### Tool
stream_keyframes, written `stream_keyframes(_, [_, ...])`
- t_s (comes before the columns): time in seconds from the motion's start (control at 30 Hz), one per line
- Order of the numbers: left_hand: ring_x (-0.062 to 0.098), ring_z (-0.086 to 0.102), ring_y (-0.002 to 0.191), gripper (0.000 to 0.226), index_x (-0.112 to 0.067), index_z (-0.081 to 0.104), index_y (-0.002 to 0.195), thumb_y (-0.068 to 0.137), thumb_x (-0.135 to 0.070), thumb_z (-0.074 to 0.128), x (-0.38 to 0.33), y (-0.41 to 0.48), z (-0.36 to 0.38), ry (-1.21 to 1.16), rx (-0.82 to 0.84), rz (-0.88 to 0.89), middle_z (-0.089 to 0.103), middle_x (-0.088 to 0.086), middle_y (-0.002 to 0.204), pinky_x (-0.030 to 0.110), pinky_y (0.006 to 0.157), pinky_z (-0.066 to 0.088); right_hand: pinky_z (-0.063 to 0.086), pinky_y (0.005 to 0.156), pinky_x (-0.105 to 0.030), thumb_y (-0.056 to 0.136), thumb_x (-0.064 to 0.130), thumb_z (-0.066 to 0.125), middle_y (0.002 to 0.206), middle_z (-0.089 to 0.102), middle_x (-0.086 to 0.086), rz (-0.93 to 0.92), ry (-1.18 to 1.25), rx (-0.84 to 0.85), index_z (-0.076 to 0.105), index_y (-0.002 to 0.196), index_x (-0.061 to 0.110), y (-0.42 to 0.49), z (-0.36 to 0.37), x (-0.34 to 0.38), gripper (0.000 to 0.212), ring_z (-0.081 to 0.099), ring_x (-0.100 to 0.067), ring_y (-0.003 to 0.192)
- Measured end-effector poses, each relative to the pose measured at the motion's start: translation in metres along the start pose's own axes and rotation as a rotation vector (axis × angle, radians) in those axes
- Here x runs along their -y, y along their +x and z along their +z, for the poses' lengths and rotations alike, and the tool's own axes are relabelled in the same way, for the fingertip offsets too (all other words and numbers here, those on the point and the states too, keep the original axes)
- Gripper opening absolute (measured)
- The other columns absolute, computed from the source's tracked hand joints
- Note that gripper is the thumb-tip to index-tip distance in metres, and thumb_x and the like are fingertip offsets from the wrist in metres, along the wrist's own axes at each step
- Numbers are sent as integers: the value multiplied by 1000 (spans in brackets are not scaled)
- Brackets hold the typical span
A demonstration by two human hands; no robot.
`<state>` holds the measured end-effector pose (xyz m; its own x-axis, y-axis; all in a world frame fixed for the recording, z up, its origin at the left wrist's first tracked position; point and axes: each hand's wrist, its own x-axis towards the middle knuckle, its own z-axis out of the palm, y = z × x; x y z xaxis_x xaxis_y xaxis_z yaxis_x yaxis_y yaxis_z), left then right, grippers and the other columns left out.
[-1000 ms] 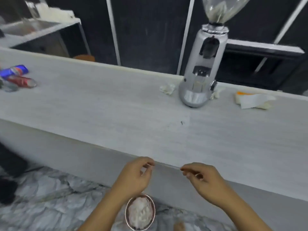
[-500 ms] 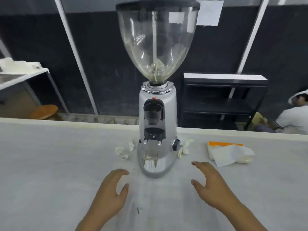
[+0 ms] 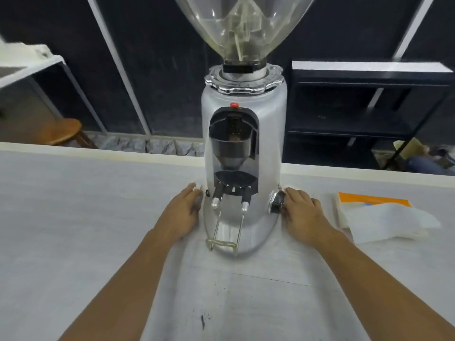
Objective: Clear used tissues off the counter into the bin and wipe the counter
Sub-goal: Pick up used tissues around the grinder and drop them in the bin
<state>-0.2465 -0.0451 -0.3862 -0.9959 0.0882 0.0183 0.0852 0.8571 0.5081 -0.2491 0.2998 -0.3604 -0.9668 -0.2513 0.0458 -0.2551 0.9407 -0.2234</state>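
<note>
We see both our forearms stretched forward over the pale grey wood-grain tabletop (image 3: pixel 73 217), one on each side of a tall silver coffee grinder with a clear plastic hopper (image 3: pixel 243 134) that stands at the centre of the view.

Our left hand (image 3: pixel 183 212) lies palm down at nine o'clock of the grinder's base, fingers extended and touching its side. A sliver of white shows at its fingertips (image 3: pixel 197 187); this may be a crumpled white tissue (image 3: pixel 199 186), but the hand covers too much of it for us to be sure, and we cannot tell whether the hand grips anything.

Our right hand (image 3: pixel 301 212) lies palm down at three o'clock of the base, just beside the grinder's round black and chrome knob (image 3: pixel 276 201). Its fingers are spread flat, and whatever lies beneath them is hidden.

Further out at three o'clock, well apart from the right hand, rests a stack of white paper napkins with an orange wrapper (image 3: pixel 384 217).

At six o'clock of the grinder, between our forearms, dark specks (image 3: pixel 203 318) mark the tabletop.
</note>
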Motion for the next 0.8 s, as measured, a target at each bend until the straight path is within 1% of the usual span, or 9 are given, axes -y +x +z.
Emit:
stream_keyframes(0.1, [31,56,125,36,-15,66,128,94,-5,59,1,-2,4,-3,-151,92,61,9,136,42,106,47,50,78,-45,82,17,44,114,64,-8,-18,25,-166,69,111,11,-7,10,-8,38,57,-39,96])
stream_keyframes(0.17, [35,57,104,31,-10,68,119,91,1,62,3,-5,7,47,-213,137,63,13,113,40,89,48,52,67,-41,76,-2,55,96,68,-11,-46,57,-231,74,99,6,-12,14,-13,31,57,-39,80])
stream_keyframes(0.27, [37,52,93,28,-9,68,114,90,4,60,6,-9,6,99,-224,93,61,15,102,41,78,45,55,60,-38,64,-21,65,84,71,-12,-50,97,-276,79,93,5,-20,15,-13,41,59,-38,72])
stream_keyframes(0.33, [36,52,91,26,-8,67,109,89,6,59,3,-17,4,103,-223,81,61,14,98,41,75,44,57,59,-38,60,-23,66,82,72,-13,-57,96,-278,80,90,4,-26,15,-12,43,61,-38,71])
stream_keyframes(0.43, [29,47,94,20,-11,65,107,95,0,53,-6,-42,-6,35,-199,58,57,7,100,40,80,43,57,58,-40,61,-23,65,80,71,-14,-52,96,-252,79,91,4,-44,13,-7,42,61,-39,69])
stream_keyframes(0.53, [26,48,99,22,-24,57,100,99,-5,45,-10,-81,-20,-33,-85,30,53,-4,101,40,86,45,57,56,-42,67,-21,65,81,71,-14,-48,99,-260,79,93,4,-79,5,9,39,62,-40,70])
stream_keyframes(0.67, [22,49,101,21,-26,54,101,92,-10,44,-18,-167,-51,-231,24,-20,52,-11,103,35,81,43,59,58,-43,73,-21,67,84,73,-14,-41,185,-306,79,97,2,-153,-8,52,35,65,-40,71])
stream_keyframes(0.73, [21,52,95,32,-32,52,103,90,-4,45,-18,-218,-66,-313,101,-67,50,-8,111,31,71,46,59,71,-36,76,-18,69,90,75,-12,-39,251,-299,78,100,1,-197,-13,84,32,69,-36,77])
stream_keyframes(0.8, [18,53,79,42,-38,50,103,91,2,40,-17,-268,-80,-360,149,-107,49,-6,110,25,58,45,51,80,-16,81,-14,68,97,76,-9,1,332,-260,78,103,2,-240,-18,122,29,72,-28,86])
